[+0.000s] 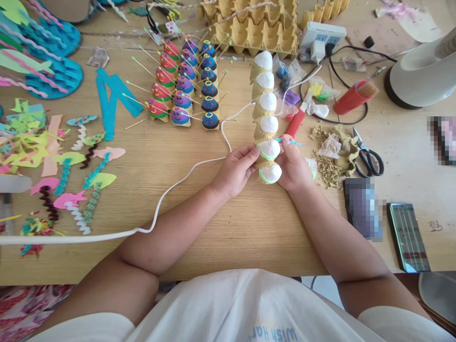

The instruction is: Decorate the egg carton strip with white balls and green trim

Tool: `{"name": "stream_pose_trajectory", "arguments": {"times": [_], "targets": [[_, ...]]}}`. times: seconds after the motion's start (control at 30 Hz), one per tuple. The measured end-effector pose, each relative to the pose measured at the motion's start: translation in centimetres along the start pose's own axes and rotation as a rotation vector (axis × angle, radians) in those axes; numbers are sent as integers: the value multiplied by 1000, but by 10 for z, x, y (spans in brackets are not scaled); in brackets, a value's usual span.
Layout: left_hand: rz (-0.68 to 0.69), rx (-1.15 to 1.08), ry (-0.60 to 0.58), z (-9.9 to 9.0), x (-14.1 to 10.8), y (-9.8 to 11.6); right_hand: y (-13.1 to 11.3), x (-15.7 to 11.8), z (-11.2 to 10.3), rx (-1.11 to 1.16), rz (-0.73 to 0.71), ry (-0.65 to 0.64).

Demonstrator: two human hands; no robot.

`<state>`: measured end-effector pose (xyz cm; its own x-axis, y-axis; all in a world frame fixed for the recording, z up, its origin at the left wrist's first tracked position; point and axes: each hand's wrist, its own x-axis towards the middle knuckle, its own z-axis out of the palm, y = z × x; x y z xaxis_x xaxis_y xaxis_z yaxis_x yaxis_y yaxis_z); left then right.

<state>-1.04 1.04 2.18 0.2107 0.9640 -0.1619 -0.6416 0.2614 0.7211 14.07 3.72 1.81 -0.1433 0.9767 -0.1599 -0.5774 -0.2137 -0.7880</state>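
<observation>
Between my hands is an egg carton strip (pixel 261 135), a row of several cups topped with white clay. Light green clay (pixel 265 154) edges the two cups nearest me. My left hand (pixel 237 168) pinches the strip's left side near the second-nearest cup. On the other side, my right hand (pixel 294 164) is closed on a thin blue stick-like tool (pixel 294 142), with its fingers against the strip and partly hidden behind it. Left of the strip stand painted egg carton strips (pixel 181 85) in red, purple and blue, with green-tipped sticks poking out.
Egg trays (pixel 252 28) lie at the back beside a power strip (pixel 322 35). A white cable (pixel 188 171) crosses the table. At right are scissors (pixel 368 154), a red tube of sticks (pixel 356 97) and a phone (pixel 408 237). Paper fish (pixel 73 199) and scraps lie left.
</observation>
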Motion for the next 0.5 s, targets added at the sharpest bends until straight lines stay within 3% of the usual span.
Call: {"name": "stream_pose_trajectory", "arguments": {"times": [0.5], "targets": [[-52,-13,40,3,0,1,-2,-1,3,-73,1,40]]}}
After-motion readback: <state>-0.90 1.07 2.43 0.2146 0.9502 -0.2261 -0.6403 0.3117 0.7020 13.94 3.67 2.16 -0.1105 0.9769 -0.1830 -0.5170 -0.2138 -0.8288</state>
